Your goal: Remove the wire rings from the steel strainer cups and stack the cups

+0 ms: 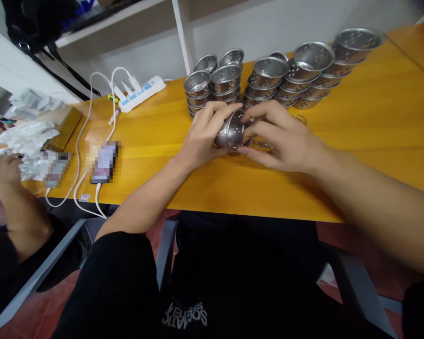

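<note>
My left hand (202, 136) wraps its fingers round a small perforated metal cup (230, 132), held on its side just above the yellow table (356, 141). My right hand (281, 139) comes in from the right, its fingertips pinched at the cup's rim and lower edge. What the right fingers pinch is too small to make out. Behind both hands stand stacks of the same metal cups (229, 80), and a second group of cup stacks (297, 70) leans toward the right.
A white power strip (141, 92) with plugged chargers lies at the back left, its cables running to a phone (104, 162). At the far left another person's hand (0, 169) rests by crumpled wrappers (26, 136). White shelving (144, 28) stands behind.
</note>
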Demonstrator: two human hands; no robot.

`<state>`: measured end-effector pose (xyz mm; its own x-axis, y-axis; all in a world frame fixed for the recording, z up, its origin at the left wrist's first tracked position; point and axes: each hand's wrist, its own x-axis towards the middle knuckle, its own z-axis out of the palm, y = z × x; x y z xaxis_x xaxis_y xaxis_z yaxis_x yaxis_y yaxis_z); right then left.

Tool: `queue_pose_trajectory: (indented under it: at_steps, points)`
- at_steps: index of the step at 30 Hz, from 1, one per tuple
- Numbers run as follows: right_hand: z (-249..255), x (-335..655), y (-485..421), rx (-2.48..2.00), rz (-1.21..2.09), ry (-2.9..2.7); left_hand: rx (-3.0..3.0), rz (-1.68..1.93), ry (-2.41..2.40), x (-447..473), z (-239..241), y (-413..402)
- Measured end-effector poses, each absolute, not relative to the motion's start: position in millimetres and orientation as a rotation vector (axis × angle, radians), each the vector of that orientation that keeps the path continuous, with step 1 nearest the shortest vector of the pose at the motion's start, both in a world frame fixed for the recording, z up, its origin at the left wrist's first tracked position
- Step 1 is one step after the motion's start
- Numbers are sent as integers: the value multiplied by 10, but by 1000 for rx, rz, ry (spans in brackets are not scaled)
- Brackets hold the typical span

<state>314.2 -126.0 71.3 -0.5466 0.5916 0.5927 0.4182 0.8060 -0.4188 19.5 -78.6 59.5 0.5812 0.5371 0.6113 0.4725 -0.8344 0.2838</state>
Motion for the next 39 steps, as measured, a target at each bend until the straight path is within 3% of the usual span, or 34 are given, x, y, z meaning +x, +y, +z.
queue_pose_trajectory:
  at_steps: [3,11,18,26,30,39]
  points:
    - [715,3189,-1251,-809,270,-2172,2713,1257,746,204,520,-735]
    - [756,3273,-1198,-741,258,-2195,2688,947,889,163,513,-701]
    - [723,3279,-1138,-614,188,-2138,2647,1119,504,155,277,-403]
    - [897,3267,-1186,-463,175,-2115,2555,1172,600,79,233,-369]
    - [876,3499,-1036,-603,62,-2103,2407,1274,655,44,59,-214]
    - [493,4096,-529,-1119,338,-2643,2319,1236,799,146,4,-303]
